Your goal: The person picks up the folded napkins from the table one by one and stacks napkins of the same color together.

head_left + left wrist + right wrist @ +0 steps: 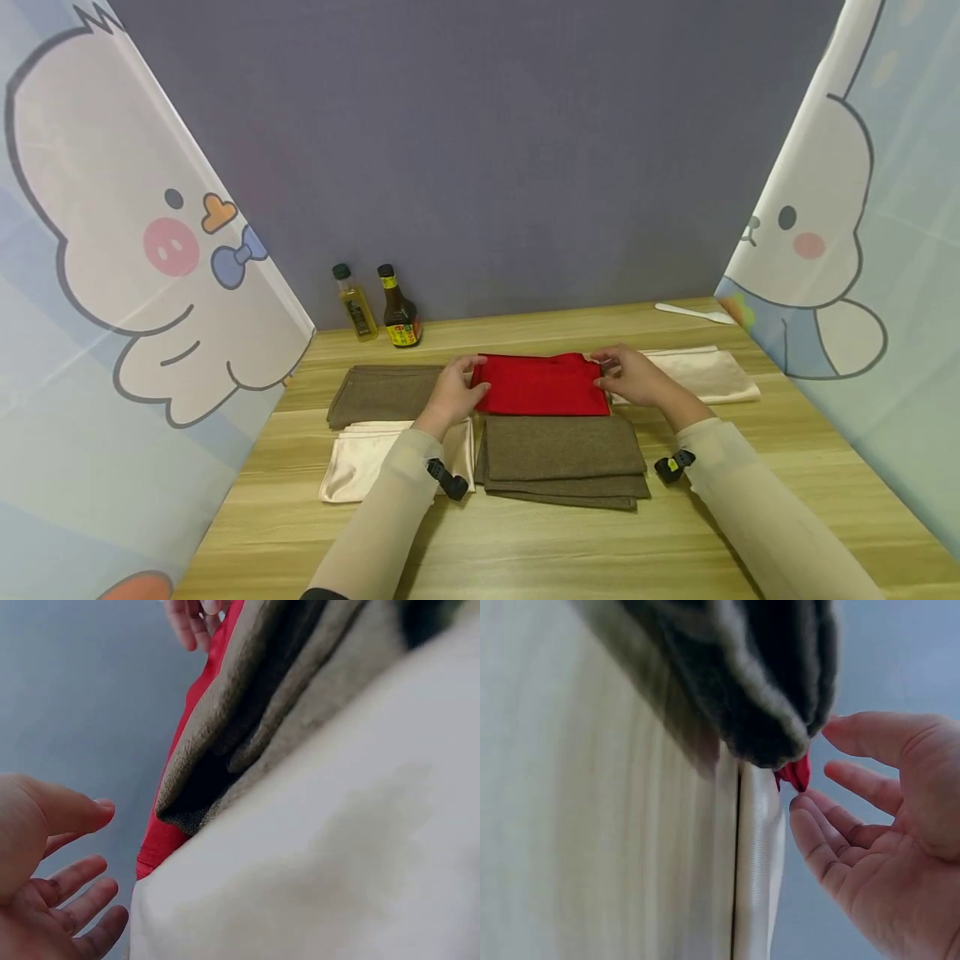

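Observation:
A folded red cloth (542, 386) lies at the middle of the table in the head view. My left hand (453, 392) is at its left edge, thumb and fingers spread apart. In the left wrist view this left hand (56, 877) holds nothing, and a gap shows between it and the red cloth (161, 844). At the right edge is my right hand (633, 377), fingers loosely bent. In the right wrist view the right hand's fingertips (801, 804) are close to a red cloth corner (799, 774); whether they touch, I cannot tell.
Brown folded cloths lie in front (566, 450) and at back left (386, 392). Pale satin cloths lie at front left (360, 462) and right (701, 375). Behind stand an oil bottle (357, 307), a dark sauce bottle (401, 312) and, at right, a white plastic utensil (693, 313).

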A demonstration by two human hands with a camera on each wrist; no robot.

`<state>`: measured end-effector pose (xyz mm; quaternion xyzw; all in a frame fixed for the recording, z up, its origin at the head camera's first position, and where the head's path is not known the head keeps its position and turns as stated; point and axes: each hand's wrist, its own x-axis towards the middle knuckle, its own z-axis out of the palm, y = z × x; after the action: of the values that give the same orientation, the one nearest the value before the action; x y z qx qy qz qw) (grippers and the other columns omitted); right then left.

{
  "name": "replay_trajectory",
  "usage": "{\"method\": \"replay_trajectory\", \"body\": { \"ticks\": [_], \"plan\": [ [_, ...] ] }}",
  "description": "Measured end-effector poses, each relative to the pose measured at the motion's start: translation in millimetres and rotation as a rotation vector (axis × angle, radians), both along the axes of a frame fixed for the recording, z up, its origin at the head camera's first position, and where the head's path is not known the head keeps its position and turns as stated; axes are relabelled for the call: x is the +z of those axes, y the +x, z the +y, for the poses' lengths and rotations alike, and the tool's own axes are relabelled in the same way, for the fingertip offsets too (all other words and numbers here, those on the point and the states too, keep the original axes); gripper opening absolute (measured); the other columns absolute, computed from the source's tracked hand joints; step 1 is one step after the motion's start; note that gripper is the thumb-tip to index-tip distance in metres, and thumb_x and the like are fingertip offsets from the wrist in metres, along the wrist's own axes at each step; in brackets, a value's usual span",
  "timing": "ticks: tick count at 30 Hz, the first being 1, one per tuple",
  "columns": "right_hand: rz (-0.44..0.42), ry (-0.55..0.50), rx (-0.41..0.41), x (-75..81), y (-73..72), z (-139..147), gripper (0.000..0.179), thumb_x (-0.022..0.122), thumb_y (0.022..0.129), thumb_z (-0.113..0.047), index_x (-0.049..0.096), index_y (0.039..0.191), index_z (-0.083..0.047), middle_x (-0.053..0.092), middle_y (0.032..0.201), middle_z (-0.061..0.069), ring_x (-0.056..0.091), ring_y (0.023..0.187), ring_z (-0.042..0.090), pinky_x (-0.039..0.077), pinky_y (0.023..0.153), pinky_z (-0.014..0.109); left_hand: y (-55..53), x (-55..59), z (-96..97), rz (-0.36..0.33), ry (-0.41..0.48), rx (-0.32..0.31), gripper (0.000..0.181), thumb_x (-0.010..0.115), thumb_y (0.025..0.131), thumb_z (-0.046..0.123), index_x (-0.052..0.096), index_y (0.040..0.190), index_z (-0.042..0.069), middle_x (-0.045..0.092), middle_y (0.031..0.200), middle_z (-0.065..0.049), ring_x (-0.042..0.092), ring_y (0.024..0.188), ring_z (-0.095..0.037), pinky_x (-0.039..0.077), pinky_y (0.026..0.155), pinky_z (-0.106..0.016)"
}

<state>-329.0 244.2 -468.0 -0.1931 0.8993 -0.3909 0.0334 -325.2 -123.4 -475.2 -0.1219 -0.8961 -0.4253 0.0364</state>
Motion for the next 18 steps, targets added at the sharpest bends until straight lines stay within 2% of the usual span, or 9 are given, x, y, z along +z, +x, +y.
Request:
{"method": "replay_trajectory", "body": {
  "ticks": [5, 9, 18],
  "plan": [
    [0.055, -0.013, -0.012, 4.6, 13.3, 1, 0.058, 0.075, 0.096, -0.011, 0.053, 0.147, 0.006, 0.052, 0.142, 0.027, 0.058, 0.125, 0.049, 0.055, 0.096, 0.057, 11.4, 2.6, -2.3, 0.028, 0.011, -0.036, 0.046, 0.076, 0.097, 0.016, 0.064, 0.141, 0.012, 0.056, 0.142, -0.012, 0.053, 0.134, -0.036, 0.049, 0.105, -0.053],
    [0.095, -0.023, 0.01, 5.8, 22.5, 3, 0.056, 0.076, 0.095, -0.008, 0.054, 0.144, 0.008, 0.052, 0.141, 0.028, 0.058, 0.123, 0.05, 0.054, 0.097, 0.058, 21.4, 3.3, -4.0, 0.043, 0.031, -0.063, 0.046, 0.075, 0.098, 0.016, 0.062, 0.141, 0.011, 0.055, 0.142, -0.011, 0.052, 0.135, -0.038, 0.051, 0.103, -0.051],
    [0.062, -0.028, 0.008, 13.1, 46.2, 6, 0.056, 0.076, 0.096, -0.01, 0.054, 0.146, 0.007, 0.053, 0.143, 0.026, 0.058, 0.124, 0.048, 0.054, 0.097, 0.057, 42.7, 2.2, -8.2, 0.047, 0.025, -0.103, 0.048, 0.076, 0.098, 0.014, 0.06, 0.143, 0.01, 0.056, 0.14, -0.006, 0.055, 0.131, -0.034, 0.054, 0.099, -0.048]
  ]
}}
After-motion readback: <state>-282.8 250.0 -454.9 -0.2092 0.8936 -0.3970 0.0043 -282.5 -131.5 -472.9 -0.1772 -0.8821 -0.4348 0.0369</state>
